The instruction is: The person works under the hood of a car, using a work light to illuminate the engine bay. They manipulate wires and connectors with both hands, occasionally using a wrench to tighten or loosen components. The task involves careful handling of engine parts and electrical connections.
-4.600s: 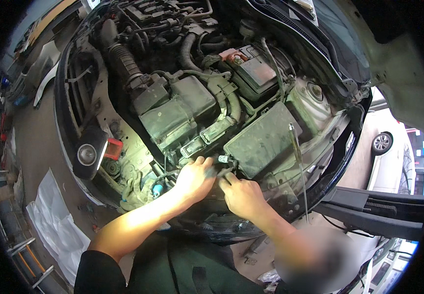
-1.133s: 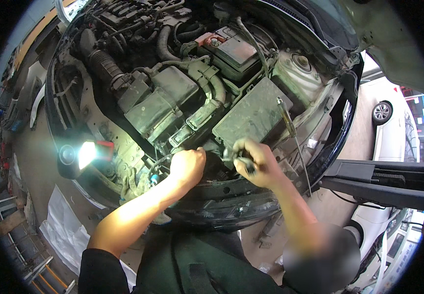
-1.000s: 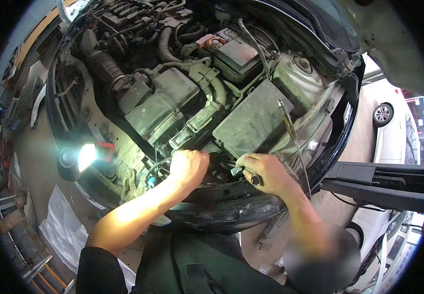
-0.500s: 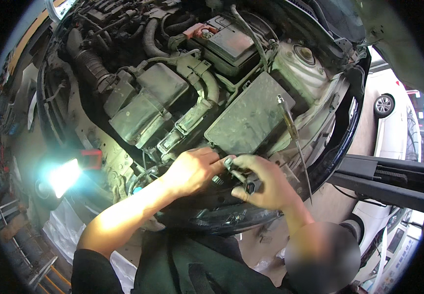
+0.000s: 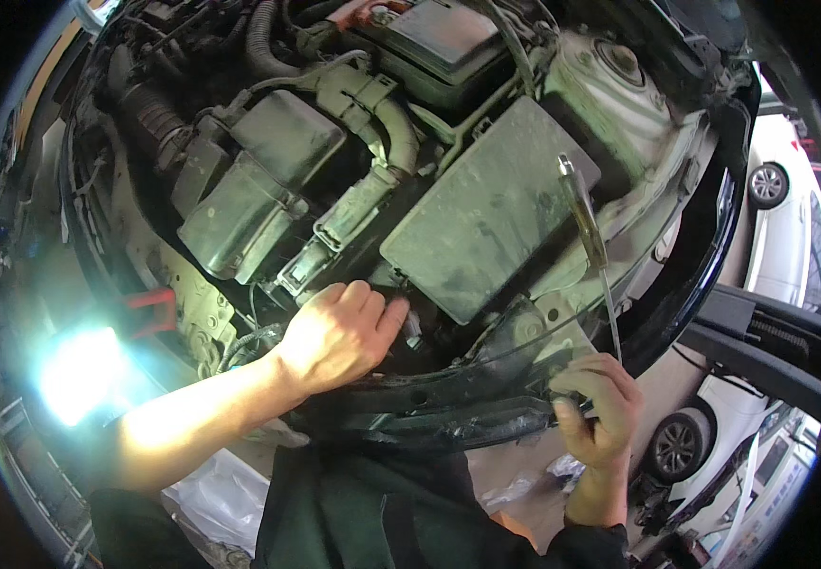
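Note:
My left hand (image 5: 339,334) reaches over the front edge of an open engine bay, fingers bent down beside the corner of a large dusty black box cover (image 5: 491,209). Its fingertips are hidden, and what they grip cannot be made out. Over the front edge at the right is my right hand (image 5: 602,408), fingers curled in with the thumb. A small dark piece seems to sit at its fingertips, too unclear to name. Just beyond it, a long screwdriver (image 5: 589,232) with a translucent amber handle lies across the cover's edge, its shaft pointing toward me.
Left of the cover stand a ribbed hose (image 5: 396,137) and a dusty air filter box (image 5: 263,190); a battery (image 5: 443,43) lies behind. A bright work lamp (image 5: 83,375) glares at the left. On the right are a black lift arm (image 5: 771,346) and white cars (image 5: 790,218).
My right hand has moved right and toward me, away from my left hand, carrying off the small piece it held. My left hand stays by the cover's corner. The view has shifted closer.

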`<state>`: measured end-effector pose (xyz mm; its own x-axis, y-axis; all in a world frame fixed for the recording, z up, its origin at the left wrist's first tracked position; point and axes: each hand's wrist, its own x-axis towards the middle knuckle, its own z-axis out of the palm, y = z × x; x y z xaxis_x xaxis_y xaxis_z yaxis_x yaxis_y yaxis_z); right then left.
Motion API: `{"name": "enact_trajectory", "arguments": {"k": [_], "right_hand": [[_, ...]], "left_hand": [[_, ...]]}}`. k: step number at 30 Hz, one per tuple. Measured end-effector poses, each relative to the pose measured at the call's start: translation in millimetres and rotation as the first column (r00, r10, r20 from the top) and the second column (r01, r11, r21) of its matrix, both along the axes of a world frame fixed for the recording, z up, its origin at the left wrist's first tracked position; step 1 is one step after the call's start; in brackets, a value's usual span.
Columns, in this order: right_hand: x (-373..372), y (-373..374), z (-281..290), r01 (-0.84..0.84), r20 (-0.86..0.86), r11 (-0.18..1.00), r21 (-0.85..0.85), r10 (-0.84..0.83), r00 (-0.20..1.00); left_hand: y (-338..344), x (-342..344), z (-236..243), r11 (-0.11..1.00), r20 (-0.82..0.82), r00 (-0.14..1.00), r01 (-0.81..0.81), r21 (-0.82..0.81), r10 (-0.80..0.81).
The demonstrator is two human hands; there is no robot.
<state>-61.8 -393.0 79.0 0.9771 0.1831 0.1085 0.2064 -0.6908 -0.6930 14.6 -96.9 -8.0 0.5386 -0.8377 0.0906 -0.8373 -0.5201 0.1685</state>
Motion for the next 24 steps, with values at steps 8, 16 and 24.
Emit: {"name": "enact_trajectory", "arguments": {"k": [8,16,24], "right_hand": [[-75,-47,-22,0.542,0.080,0.826,0.157,-0.558,0.826],[-159,-111,-130,0.910,-0.305,0.352,0.218,-0.861,0.406],[-158,-94,-225,0.814,-0.712,0.190,0.549,-0.404,0.574]], "left_hand": [[-29,11,-9,0.984,-0.253,0.958,0.159,0.082,-0.134],[-65,17,1,0.859,-0.515,0.856,0.292,0.421,-0.039],[-76,9,-17,0.952,-0.632,0.769,0.113,0.285,0.098]]}}
